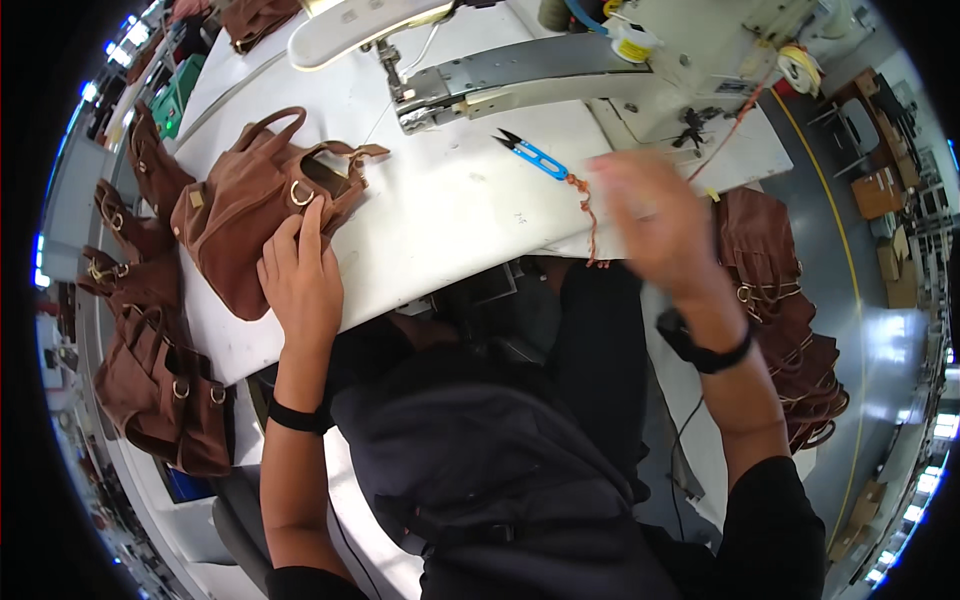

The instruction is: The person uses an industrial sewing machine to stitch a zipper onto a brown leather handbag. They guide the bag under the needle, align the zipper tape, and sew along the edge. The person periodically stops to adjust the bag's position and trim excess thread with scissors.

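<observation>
Brown bag (250,200) under left hand (300,275), grip flat, apart; right hand (650,215) blurred, grip unclear; one snips (533,155).

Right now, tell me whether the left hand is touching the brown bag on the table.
Touching. The head view shows the left hand lying flat on the brown bag, fingers pressed on its suede near the metal ring.
</observation>
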The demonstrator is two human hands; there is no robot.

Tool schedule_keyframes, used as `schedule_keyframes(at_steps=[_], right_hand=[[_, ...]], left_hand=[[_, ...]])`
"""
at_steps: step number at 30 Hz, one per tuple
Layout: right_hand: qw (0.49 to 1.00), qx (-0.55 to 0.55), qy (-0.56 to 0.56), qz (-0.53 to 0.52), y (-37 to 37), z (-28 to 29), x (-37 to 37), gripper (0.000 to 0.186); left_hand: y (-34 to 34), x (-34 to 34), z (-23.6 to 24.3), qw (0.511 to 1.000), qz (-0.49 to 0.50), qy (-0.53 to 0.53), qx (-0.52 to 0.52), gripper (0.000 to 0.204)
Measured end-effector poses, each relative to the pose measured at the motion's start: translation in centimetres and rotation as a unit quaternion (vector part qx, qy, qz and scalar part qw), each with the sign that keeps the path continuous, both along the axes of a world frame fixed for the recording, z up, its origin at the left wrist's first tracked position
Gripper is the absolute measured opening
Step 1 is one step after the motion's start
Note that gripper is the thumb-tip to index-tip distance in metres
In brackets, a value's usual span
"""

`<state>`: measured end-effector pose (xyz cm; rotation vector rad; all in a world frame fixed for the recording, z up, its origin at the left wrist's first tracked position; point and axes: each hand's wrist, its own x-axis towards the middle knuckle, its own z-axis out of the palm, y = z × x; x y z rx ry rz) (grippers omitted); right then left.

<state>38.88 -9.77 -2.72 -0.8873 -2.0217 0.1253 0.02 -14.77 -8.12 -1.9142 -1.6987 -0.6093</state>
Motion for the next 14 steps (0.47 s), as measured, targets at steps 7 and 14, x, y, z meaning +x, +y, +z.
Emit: schedule_keyframes(at_steps=[7,14], right_hand=[[0.982,0.008,-0.173,-0.082,5.2,-6.8,-6.1,0.034],[0.976,-0.081,-0.164,-0.114,6.2,-6.4,-7.7,0.031]], left_hand=[[0.2,-0.2,-0.3,0.999,-0.01,-0.028,0.022,0.059],[-0.3,-0.4,-0.5,0.998,-0.001,-0.047,0.028,0.055]])
